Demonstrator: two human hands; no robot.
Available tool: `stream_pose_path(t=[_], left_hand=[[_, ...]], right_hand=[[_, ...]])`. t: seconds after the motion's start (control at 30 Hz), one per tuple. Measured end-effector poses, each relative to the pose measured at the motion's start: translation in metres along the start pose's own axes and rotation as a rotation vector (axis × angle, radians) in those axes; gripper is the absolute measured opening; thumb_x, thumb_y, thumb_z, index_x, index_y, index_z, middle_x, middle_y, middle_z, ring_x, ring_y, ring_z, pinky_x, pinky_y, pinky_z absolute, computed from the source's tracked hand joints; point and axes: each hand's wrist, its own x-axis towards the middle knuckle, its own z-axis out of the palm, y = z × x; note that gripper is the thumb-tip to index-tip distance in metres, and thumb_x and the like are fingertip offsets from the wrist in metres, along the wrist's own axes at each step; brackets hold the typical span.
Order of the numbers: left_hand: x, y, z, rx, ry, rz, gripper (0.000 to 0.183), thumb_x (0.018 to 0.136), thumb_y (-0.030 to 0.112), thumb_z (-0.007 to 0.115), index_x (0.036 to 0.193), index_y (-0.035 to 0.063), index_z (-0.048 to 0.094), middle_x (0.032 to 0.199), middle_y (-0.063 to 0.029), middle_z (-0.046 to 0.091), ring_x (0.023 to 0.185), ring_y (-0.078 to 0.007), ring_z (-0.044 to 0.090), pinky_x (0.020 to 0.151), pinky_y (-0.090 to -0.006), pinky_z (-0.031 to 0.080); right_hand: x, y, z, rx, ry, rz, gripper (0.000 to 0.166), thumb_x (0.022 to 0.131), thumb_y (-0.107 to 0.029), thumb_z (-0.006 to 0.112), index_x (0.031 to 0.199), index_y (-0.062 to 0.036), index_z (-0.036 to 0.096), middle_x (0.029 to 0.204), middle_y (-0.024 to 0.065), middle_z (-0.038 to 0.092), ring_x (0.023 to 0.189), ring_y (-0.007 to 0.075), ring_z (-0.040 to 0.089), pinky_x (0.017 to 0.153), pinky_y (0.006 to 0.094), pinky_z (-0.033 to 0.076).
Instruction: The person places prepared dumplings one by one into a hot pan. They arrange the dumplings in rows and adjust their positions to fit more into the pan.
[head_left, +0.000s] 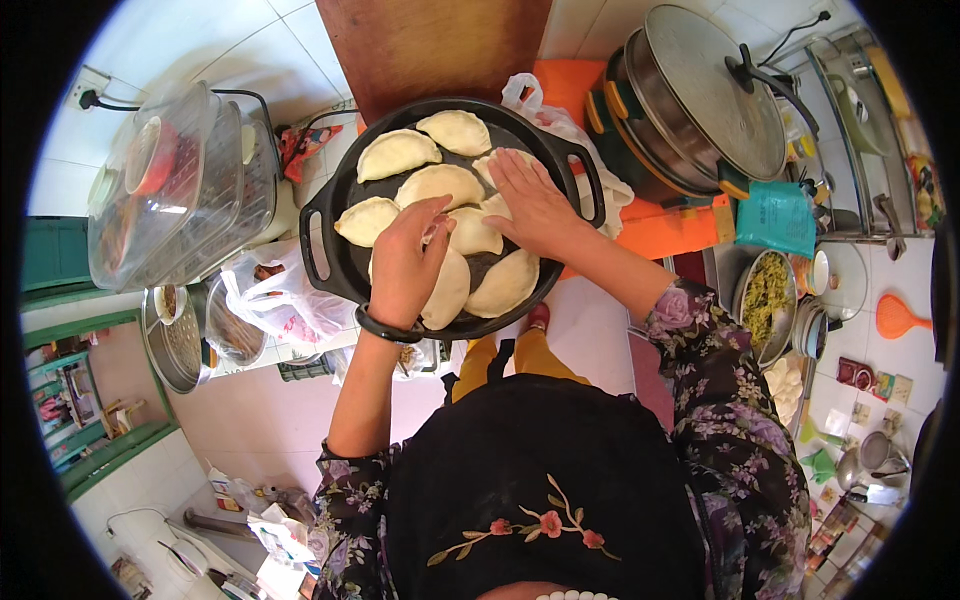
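Observation:
Several half-moon stuffed dough pockets (440, 186) lie in a round black two-handled pan (341, 266) in front of me. My right hand (532, 199) rests flat with its fingers together over a dough pocket (486, 166) at the pan's right side, hiding most of it. Over the left part of the pan, my left hand (411, 251) is bent, its thumb and fingers curled near each other above the pockets. Whether anything sits between those fingertips is hard to see. A dark bangle (390, 328) circles my left wrist.
Stacked steamer pots with a glass lid (701, 90) stand at the right. A clear plastic dish cover (184, 187) and a plastic bag (289, 296) are at the left. Beyond the pan stands a wooden board (431, 52). A bowl of chopped filling (766, 300) sits on the right counter.

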Motion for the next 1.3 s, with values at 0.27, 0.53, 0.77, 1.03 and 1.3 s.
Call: stream_pose_path(t=[0.27,0.53,0.77,1.03,1.3], left_hand=[[-0.019,0.019,-0.013,-0.119,0.042,-0.055,0.027,0.089,-0.001,0.061,0.116,-0.0022,0.064,0.103,-0.0157,0.069,0.09,-0.0219,0.07,0.08,-0.0305,0.055],[-0.033,0.025,-0.014,-0.155,-0.017,-0.082,0.027,0.094,0.007,0.061,0.119,-0.0015,0.064,0.109,-0.0125,0.068,0.098,-0.0182,0.068,0.085,-0.0291,0.053],[-0.043,0.026,-0.019,-0.209,0.043,-0.116,0.026,0.091,0.002,0.062,0.116,-0.0021,0.065,0.107,-0.0143,0.069,0.094,-0.0197,0.069,0.083,-0.0294,0.054],[-0.062,0.019,-0.028,-0.241,0.087,-0.186,0.026,0.093,0.008,0.063,0.117,-0.0016,0.065,0.107,-0.0127,0.069,0.095,-0.0183,0.068,0.081,-0.0288,0.054],[-0.072,0.011,-0.036,-0.211,0.041,-0.22,0.026,0.096,0.006,0.058,0.121,-0.0022,0.062,0.115,-0.0106,0.067,0.101,-0.018,0.067,0.089,-0.0295,0.051]], right_hand=[[0.005,-0.005,0.004,-0.036,0.1,0.077,0.079,0.096,-0.045,0.051,0.151,0.0026,0.02,0.16,0.0198,0.016,0.149,0.0303,0.013,0.12,0.0442,0.012],[0.023,0.005,0.016,0.026,0.127,0.006,0.081,0.095,-0.053,0.048,0.147,0.0071,0.028,0.156,0.0237,0.025,0.148,0.0334,0.017,0.119,0.0482,0.014],[0.002,-0.004,-0.009,0.03,0.055,0.104,0.076,0.1,-0.048,0.039,0.151,0.0055,0.019,0.159,0.0218,0.015,0.15,0.0313,0.01,0.121,0.0429,0.008],[0.01,-0.016,0.005,-0.013,-0.039,0.198,0.083,0.098,-0.053,0.039,0.151,0.0065,0.015,0.159,0.0243,0.012,0.15,0.0319,0.009,0.121,0.0427,0.008],[0.018,-0.014,0.002,-0.015,-0.004,0.183,0.084,0.097,-0.053,0.041,0.152,0.0054,0.014,0.16,0.0231,0.011,0.15,0.031,0.008,0.121,0.0442,0.007]])
